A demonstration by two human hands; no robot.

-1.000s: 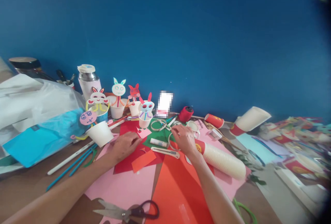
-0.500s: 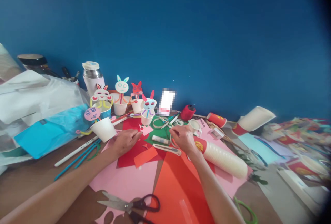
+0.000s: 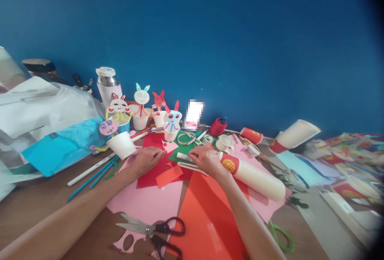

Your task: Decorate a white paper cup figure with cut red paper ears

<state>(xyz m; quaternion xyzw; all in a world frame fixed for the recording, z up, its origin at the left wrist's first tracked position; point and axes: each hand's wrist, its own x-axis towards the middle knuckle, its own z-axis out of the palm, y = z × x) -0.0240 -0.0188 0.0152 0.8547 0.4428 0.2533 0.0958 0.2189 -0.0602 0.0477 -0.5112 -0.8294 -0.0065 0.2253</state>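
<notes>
Right hand (image 3: pixel 207 158) at the white tube (image 3: pixel 182 156), left hand (image 3: pixel 147 159) over the red sheet (image 3: pixel 146 178)

Your right hand is palm down with its fingers bent and partly closed, fingertips by the right end of the tube. Whether they touch or grip it, you cannot tell from this angle. The tube lies over green paper (image 3: pixel 183 150), ahead of a utility knife (image 3: pixel 187 166), whose right end runs to your hand. Just right of that hand, a long stack of paper cups (image 3: pixel 259 180) lies on its side, red end nearest you.

Your left hand is loosely curled, fingers pointing inward; whatever may be under them is hidden. A pink scrap (image 3: pixel 169 146) sits just beyond its fingertips, a small orange strip (image 3: pixel 169 177) to its right.

Nearer you: black-handled scissors (image 3: pixel 149 230), blades spread, across cut pink paper, with the large orange sheet (image 3: pixel 201 208) on their right. Beyond your left hand: a tilted white cup (image 3: pixel 122 146) with a pink face, and four more cup figures, upright, the foremost red-eared (image 3: pixel 173 117). Farther right, a red spool (image 3: pixel 218 127) and a white mug (image 3: pixel 224 143).
</notes>
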